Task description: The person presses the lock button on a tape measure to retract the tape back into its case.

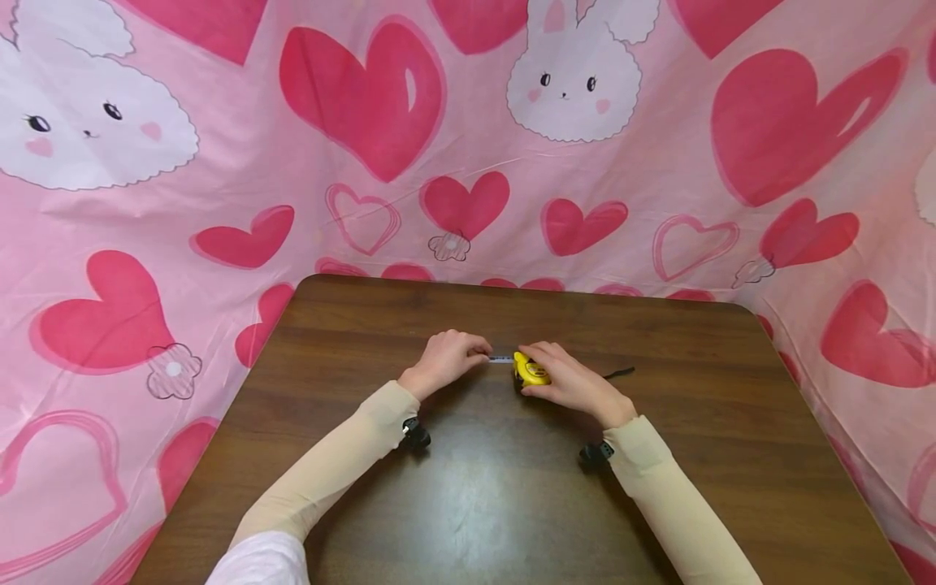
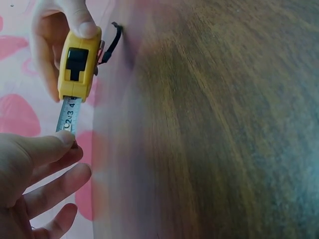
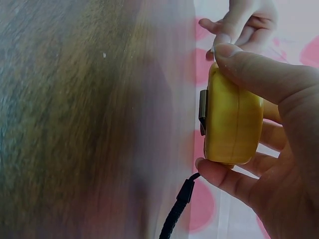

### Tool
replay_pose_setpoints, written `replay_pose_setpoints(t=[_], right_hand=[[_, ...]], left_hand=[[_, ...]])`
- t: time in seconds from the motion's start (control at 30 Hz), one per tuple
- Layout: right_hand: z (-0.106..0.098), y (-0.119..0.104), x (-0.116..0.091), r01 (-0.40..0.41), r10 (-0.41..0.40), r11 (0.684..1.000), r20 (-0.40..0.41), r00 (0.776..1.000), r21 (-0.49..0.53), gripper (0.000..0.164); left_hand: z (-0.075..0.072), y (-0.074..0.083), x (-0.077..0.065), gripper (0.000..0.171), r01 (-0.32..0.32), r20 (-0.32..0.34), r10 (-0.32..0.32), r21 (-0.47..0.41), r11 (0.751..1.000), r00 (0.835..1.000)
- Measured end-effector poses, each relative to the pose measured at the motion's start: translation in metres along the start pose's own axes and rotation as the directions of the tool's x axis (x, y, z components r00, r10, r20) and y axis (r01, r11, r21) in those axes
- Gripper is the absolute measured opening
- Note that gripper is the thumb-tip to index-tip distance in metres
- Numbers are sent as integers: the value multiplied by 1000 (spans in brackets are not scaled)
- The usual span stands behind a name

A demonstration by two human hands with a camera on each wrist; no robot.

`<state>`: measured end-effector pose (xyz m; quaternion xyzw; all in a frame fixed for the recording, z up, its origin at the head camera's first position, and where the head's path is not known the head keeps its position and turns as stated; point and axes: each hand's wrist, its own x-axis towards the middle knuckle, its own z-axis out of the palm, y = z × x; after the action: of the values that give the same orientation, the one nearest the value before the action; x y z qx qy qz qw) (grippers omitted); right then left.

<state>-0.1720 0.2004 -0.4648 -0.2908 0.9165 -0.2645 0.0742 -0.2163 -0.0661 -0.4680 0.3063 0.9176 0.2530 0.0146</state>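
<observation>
A yellow tape measure (image 1: pixel 532 371) is held above the table in my right hand (image 1: pixel 574 382). In the right wrist view, the thumb and fingers of that hand wrap round its yellow case (image 3: pixel 234 119), with a metal clip on one side. A short length of metal blade (image 2: pixel 69 112) sticks out, its low numbers showing in the left wrist view. My left hand (image 1: pixel 448 361) pinches the blade's end between thumb and forefinger, its other fingers spread loosely. A black slider button (image 2: pixel 77 62) sits on the case, and a black wrist strap (image 3: pixel 178 209) hangs from it.
A dark brown wooden table (image 1: pixel 468 504) lies under both hands. Behind it and along both sides hangs a pink cloth (image 1: pixel 468 138) with hearts and rabbit faces. Small black cameras (image 1: pixel 417 435) are strapped to both wrists over beige sleeves.
</observation>
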Motion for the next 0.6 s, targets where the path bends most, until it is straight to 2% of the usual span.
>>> replay_pose_setpoints(t=[0.33, 0.6], right_hand=[[-1, -5, 5, -1, 1, 1000, 2, 1000, 11, 74], [-1, -7, 5, 31, -31, 999, -10, 999, -8, 74]], left_hand=[[-1, 2, 6, 16, -10, 12, 11, -17, 1000, 1000], [-1, 6, 8, 17, -29, 16, 29, -12, 1000, 999]])
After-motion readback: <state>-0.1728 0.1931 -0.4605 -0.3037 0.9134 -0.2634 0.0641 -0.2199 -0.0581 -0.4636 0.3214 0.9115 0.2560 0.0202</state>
